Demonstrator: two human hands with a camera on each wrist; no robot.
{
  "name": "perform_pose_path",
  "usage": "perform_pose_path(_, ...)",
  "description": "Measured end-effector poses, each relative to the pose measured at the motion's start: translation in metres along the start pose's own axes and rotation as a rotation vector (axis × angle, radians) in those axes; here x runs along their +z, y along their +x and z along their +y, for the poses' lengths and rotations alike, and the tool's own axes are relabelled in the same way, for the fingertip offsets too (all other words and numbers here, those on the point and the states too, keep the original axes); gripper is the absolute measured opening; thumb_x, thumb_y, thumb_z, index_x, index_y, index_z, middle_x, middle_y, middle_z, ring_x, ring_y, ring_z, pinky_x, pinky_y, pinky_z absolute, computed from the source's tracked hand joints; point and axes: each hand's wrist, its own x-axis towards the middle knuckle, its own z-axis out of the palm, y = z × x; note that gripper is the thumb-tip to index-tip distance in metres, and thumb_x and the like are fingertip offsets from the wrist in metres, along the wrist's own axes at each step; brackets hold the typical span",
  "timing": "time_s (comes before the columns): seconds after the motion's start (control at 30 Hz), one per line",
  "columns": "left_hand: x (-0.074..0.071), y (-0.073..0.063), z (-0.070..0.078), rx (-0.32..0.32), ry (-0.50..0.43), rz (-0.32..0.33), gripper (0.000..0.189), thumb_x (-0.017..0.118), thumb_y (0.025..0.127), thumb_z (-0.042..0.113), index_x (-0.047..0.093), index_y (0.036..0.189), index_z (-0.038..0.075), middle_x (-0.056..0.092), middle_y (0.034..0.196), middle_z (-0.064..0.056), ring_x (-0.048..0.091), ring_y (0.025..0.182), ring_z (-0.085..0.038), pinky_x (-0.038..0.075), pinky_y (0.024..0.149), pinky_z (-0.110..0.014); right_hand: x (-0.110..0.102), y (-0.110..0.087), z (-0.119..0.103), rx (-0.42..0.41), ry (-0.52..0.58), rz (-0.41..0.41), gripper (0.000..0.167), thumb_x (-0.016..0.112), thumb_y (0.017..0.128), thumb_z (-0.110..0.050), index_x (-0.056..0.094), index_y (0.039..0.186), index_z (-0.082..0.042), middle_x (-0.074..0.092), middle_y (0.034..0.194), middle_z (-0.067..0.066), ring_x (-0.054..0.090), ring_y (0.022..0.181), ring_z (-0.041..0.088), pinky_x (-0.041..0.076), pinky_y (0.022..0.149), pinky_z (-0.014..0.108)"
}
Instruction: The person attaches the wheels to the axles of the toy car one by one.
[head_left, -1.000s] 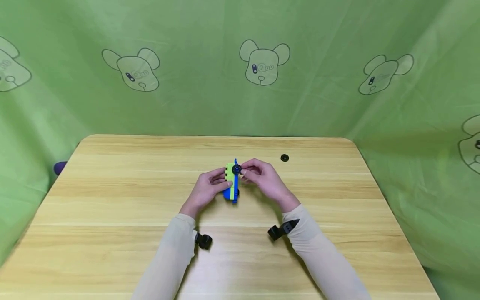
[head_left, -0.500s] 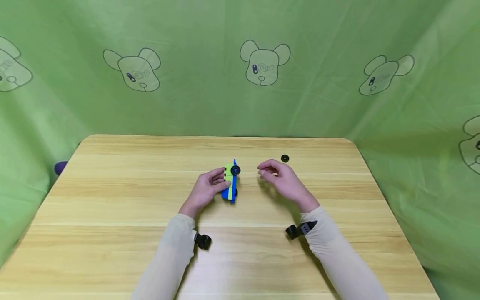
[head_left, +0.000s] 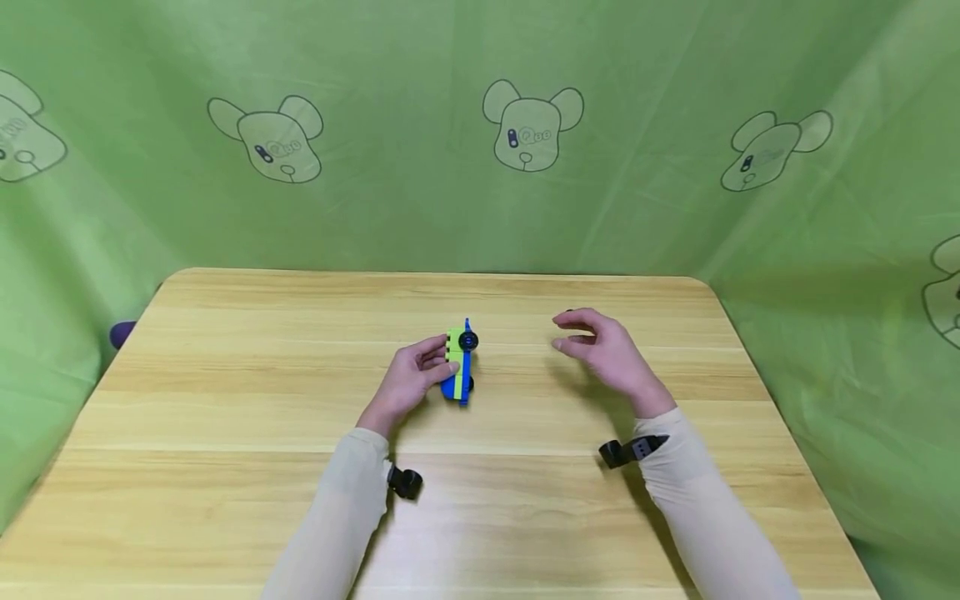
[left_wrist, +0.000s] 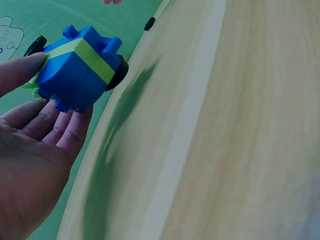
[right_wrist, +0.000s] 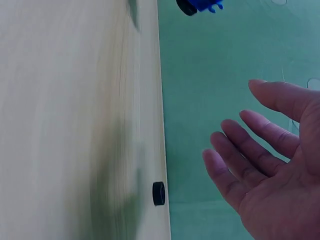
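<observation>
Okay, right hand (head_left: pixel 609 354) moved off the toy car (head_left: pixel 461 354), fingers apart, loose wheel (right_wrist: pixel 158 193) maybe nearby; left hand (head_left: pixel 406 380) grips solo.

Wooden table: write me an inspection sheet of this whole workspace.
Surface: light wood-grain table, rounded far corners.
Job's things: blue and yellow-green brick toy, black wheels attached; loose black round piece on the table toward its far edge.
Clutter: nothing seen.
Grippers: left hand grips the brick toy; right hand holds nothing, close to the loose piece.
Cables: nothing seen.
Surroundings: green curtain printed with animal-head outlines; purple object beyond the table's left edge, too little visible to identify.
</observation>
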Motion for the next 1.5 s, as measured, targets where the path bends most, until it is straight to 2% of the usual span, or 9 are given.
perform_pose_path(0.23,0.000,0.001,-0.002,0.041,0.001,-0.008,0.058,0.069,0.090,0.007,0.044,0.142,-0.007,0.057,0.127,-0.019,0.056,0.115,-0.029,0.045,0.102,-0.033,-0.010,0.007,0.012,-0.079,-0.116,0.024,0.044,0.073,0.089,-0.011,0.058,0.127,0.003,0.055,0.127,0.018,0.048,0.123,0.039,0.037,0.107,0.052)
perform_pose_path(0.53,-0.002,-0.002,-0.001,0.048,0.005,-0.004,0.059,0.068,0.091,0.007,0.043,0.142,-0.007,0.055,0.130,-0.021,0.055,0.117,-0.030,0.043,0.104,-0.036,-0.023,0.020,0.033,-0.104,-0.174,-0.034,0.055,0.075,0.088,-0.015,0.051,0.134,0.004,0.044,0.142,0.021,0.037,0.133,0.036,0.030,0.111,0.053)
perform_pose_path(0.67,-0.003,-0.001,-0.001,0.044,-0.011,-0.004,0.060,0.068,0.090,0.005,0.043,0.142,-0.007,0.054,0.131,-0.023,0.054,0.118,-0.032,0.042,0.105,-0.037,-0.028,0.030,0.041,-0.062,-0.203,-0.053,0.059,0.075,0.089,-0.016,0.048,0.138,0.005,0.043,0.142,0.020,0.037,0.134,0.037,0.030,0.112,0.051)
perform_pose_path(0.8,-0.002,-0.001,0.000,0.033,-0.016,-0.009,0.060,0.068,0.091,0.005,0.042,0.143,-0.007,0.054,0.132,-0.023,0.053,0.119,-0.032,0.042,0.106,-0.038,-0.033,0.042,0.049,-0.005,-0.226,-0.101,0.062,0.074,0.089,-0.018,0.047,0.140,0.003,0.043,0.142,0.020,0.038,0.131,0.041,0.033,0.109,0.054)
perform_pose_path(1.03,0.002,-0.002,0.001,0.028,-0.006,-0.005,0.060,0.068,0.090,0.005,0.042,0.143,-0.007,0.056,0.131,-0.020,0.055,0.117,-0.029,0.043,0.104,-0.036,-0.041,0.060,0.059,0.043,-0.292,-0.158,0.057,0.075,0.088,-0.012,0.050,0.137,0.002,0.046,0.137,0.021,0.044,0.123,0.043,0.035,0.106,0.055)
perform_pose_path(1.2,0.003,-0.002,0.002,0.032,-0.012,0.005,0.060,0.069,0.090,0.005,0.043,0.142,-0.007,0.056,0.130,-0.020,0.055,0.116,-0.030,0.044,0.104,-0.037,-0.040,0.069,0.063,0.041,-0.317,-0.175,0.051,0.074,0.087,-0.006,0.054,0.132,0.004,0.049,0.132,0.024,0.048,0.119,0.042,0.035,0.105,0.054)
perform_pose_path(1.47,0.004,-0.003,0.002,0.035,-0.014,-0.007,0.060,0.069,0.090,0.005,0.042,0.143,-0.006,0.055,0.132,-0.020,0.055,0.117,-0.030,0.043,0.104,-0.036,-0.034,0.076,0.067,-0.005,-0.357,-0.172,0.039,0.068,0.084,0.008,0.059,0.123,0.010,0.054,0.116,0.027,0.053,0.107,0.040,0.043,0.096,0.050)
perform_pose_path(1.5,0.004,-0.005,0.005,0.033,-0.018,-0.010,0.060,0.068,0.090,0.003,0.042,0.143,-0.007,0.055,0.132,-0.022,0.054,0.118,-0.031,0.043,0.105,-0.037,-0.034,0.076,0.068,-0.011,-0.366,-0.170,0.039,0.068,0.084,0.009,0.059,0.122,0.011,0.054,0.115,0.027,0.053,0.106,0.040,0.044,0.095,0.050)
